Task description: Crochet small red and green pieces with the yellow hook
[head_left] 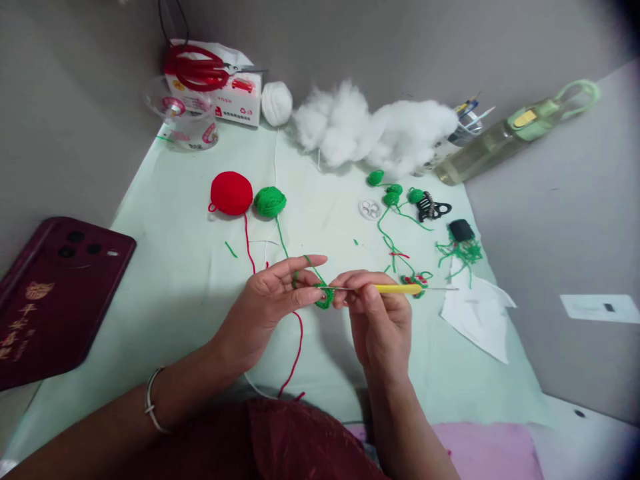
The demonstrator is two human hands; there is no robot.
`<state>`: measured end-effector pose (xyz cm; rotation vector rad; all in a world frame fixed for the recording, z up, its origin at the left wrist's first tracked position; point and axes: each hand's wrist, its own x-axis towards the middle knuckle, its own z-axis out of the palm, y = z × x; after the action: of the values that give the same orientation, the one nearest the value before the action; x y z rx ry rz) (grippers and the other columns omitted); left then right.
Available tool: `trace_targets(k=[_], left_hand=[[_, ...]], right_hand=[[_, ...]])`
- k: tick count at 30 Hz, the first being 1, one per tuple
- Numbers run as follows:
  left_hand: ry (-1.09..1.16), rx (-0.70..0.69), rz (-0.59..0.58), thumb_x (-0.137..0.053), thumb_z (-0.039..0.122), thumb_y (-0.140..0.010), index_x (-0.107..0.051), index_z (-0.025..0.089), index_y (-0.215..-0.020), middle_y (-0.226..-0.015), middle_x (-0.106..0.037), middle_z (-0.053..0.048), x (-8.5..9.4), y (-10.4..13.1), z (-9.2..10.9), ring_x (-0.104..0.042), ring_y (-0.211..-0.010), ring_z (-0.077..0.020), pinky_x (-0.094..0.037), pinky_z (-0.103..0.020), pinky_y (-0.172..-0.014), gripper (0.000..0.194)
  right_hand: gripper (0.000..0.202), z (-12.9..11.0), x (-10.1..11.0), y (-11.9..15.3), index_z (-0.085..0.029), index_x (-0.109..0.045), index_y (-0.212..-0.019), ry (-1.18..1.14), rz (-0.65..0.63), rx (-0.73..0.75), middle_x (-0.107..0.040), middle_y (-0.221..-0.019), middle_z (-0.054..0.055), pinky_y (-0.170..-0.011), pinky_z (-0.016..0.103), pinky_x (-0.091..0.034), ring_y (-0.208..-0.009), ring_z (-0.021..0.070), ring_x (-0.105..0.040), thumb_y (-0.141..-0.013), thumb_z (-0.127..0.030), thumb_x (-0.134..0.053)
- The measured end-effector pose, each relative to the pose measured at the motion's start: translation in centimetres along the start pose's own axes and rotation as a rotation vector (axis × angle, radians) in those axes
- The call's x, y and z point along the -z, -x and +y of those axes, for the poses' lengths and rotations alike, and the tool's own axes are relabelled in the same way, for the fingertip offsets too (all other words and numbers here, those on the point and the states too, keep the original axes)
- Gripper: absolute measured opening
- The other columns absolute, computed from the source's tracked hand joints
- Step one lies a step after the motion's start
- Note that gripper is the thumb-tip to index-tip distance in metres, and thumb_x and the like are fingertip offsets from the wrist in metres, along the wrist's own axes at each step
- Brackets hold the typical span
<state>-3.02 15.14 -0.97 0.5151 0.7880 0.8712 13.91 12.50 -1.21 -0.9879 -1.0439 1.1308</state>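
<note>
My left hand (273, 293) pinches a small green crochet piece (326, 298) between thumb and fingers, and green yarn runs over its raised index finger. In my right hand (377, 313) is a crochet hook (397, 289) with a yellow handle, held between thumb and fingers. The hook's metal tip reaches left to the green piece. Beyond my left hand lie a green yarn ball (270, 202) and a red yarn ball (231, 193). Green yarn trails from the green ball toward my left hand. A red strand (300, 340) hangs below that hand.
White stuffing (345, 127) lies at the back, beside a white yarn ball (277, 104). Red scissors (200, 69) rest on a box. Small green crocheted balls (391, 199) and a black clip (433, 208) are right. A bottle (515, 133) leans there. A dark red phone-shaped object (65, 293) is left.
</note>
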Motion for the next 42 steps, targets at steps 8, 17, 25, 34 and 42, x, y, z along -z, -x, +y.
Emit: trace_targets(k=[8,17,25,34,42], left_hand=[[-0.067,-0.103,0.038,-0.088,0.020,-0.083,-0.084,0.032,-0.111,-0.084,-0.071,0.006,0.0,0.2,-0.1,-0.067,-0.080,-0.0090,-0.052,-0.021,-0.079,0.030],[-0.246,-0.254,0.139,-0.085,0.015,-0.082,-0.085,0.029,-0.104,-0.084,-0.071,0.005,-0.3,0.4,-0.1,-0.068,-0.081,-0.0110,-0.054,-0.025,-0.082,0.026],[-0.149,-0.141,0.118,-0.086,0.019,-0.081,-0.086,0.029,-0.108,-0.081,-0.068,0.005,-0.1,0.0,-0.1,-0.062,-0.074,-0.0088,-0.050,-0.021,-0.073,0.028],[0.029,-0.087,0.117,-0.089,0.016,-0.078,-0.083,0.026,-0.112,-0.078,-0.066,0.006,-0.9,0.3,0.1,-0.061,-0.069,-0.0065,-0.048,-0.020,-0.070,0.036],[0.133,0.132,-0.087,-0.089,0.026,-0.081,-0.071,0.020,-0.137,-0.086,-0.070,0.001,-0.3,0.6,0.6,-0.066,-0.085,-0.0136,-0.051,-0.027,-0.083,0.059]], right_hand=[[0.024,-0.7,-0.1,0.6,-0.024,-0.077,-0.105,0.336,-0.022,0.258,-0.080,-0.100,0.004,-0.074,0.031,-0.062,-0.084,0.0161,-0.074,-0.105,-0.016,-0.055],[0.028,-0.6,0.3,1.2,-0.022,-0.073,-0.119,0.724,-0.187,0.544,-0.081,-0.114,0.011,-0.077,0.035,-0.065,-0.099,0.0213,-0.078,-0.101,-0.009,-0.058],[0.031,0.0,0.1,1.3,-0.026,-0.072,-0.121,0.895,-0.176,0.615,-0.082,-0.113,0.007,-0.074,0.031,-0.066,-0.100,0.0203,-0.079,-0.100,-0.007,-0.058],[0.030,0.9,-0.9,2.0,-0.022,-0.074,-0.123,1.120,-0.072,0.817,-0.079,-0.116,0.010,-0.084,0.036,-0.067,-0.104,0.0219,-0.076,-0.100,-0.007,-0.061],[0.040,-0.2,-0.3,1.8,-0.033,-0.074,-0.129,0.814,-0.053,0.653,-0.078,-0.107,0.003,-0.075,0.032,-0.066,-0.094,0.0185,-0.076,-0.099,-0.008,-0.062]])
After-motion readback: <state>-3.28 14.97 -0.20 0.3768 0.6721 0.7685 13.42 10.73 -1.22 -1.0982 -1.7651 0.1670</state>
